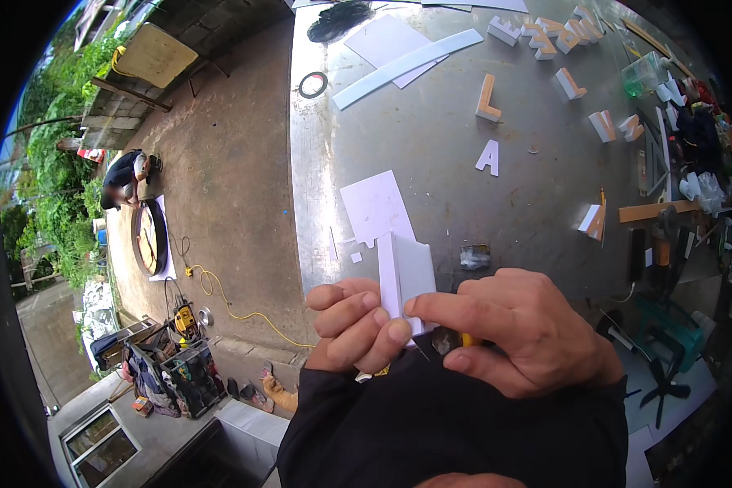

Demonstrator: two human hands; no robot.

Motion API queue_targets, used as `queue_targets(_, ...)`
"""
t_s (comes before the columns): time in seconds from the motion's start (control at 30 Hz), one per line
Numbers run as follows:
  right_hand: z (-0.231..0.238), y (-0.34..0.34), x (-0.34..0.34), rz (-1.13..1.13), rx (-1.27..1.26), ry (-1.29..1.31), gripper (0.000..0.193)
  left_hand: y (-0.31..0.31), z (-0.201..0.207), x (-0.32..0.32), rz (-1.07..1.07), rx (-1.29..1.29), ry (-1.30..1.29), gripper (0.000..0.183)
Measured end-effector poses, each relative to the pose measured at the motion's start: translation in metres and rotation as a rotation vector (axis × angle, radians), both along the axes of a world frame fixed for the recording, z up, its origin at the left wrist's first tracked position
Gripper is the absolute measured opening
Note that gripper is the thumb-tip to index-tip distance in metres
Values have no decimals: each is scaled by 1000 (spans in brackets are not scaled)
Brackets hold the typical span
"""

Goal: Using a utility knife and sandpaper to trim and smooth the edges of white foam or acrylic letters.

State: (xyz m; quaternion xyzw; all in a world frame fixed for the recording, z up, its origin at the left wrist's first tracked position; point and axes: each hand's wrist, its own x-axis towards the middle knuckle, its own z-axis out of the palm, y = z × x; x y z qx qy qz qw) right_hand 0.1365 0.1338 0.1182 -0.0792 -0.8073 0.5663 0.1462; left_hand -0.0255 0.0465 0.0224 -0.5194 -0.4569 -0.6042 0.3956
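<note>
My left hand (358, 321) is closed round a white box-shaped piece (415, 272) with a thin white strip along its left side. My right hand (516, 325) rests its index fingertip against the lower part of that piece, thumb curled below. Between thumb and index finger a bit of something yellow (467, 338) shows, mostly hidden by the hand. Just beyond the piece lies a white cut sheet (376, 207) with small offcuts beside it. A flat white letter cutout (487, 158) and a wood-faced block letter (487, 98) lie farther off on the metal table (415, 146).
Several block letters (545, 37) stand at the far right. A long white strip (407, 69) and a black tape roll (313, 84) lie at the far left of the table. Tools and scraps crowd the right edge, near a black fan-shaped part (665, 386). Another person (126, 179) crouches on the ground at left.
</note>
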Motion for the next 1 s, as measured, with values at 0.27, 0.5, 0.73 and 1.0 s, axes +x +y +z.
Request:
queue_targets(0.27, 0, 0, -1, -12, 14, -5, 40, 0, -1, 0, -4, -9, 5, 10)
queue_targets(0.5, -2, 0, -3, -22, 2, 11, 38, 1, -2, -1, -19, -8, -1, 8)
queue_targets(0.73, -1, 1, -3, -25, 32, -5, 38, 2, -1, 2, -19, -9, -29, 8)
queue_targets(1.0, -2, 1, -4, -35, 36, -3, 36, -1, -2, 0, -39, -19, -17, 9)
